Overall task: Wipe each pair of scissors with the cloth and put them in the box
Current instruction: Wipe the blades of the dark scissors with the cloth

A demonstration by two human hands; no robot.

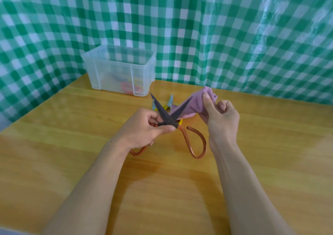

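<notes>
**Open blades, soft cloth: hold the big scissors at the pivot**

The wooden tabletop [72,162] fills the lower frame. The clear plastic box [111,72] stands open at upper left of centre, and red and yellow handles show dimly through its wall. At centre are the large scissors [167,117], dark blades spread in a V and coppery loop handles toward the viewer. They look stiff and fairly heavy, with bare edges and sharp points, so the pivot, where the left hand [144,128] pinches them, seems the safest hold. The right hand [219,119] grips the lilac cloth [196,103], bunched round the right blade. The cloth is limp and thin, so pressing on the blade's flat is wiser than on its edge. Small yellow-handled snips [170,102] lie behind the blades, probably unwiped.
</notes>
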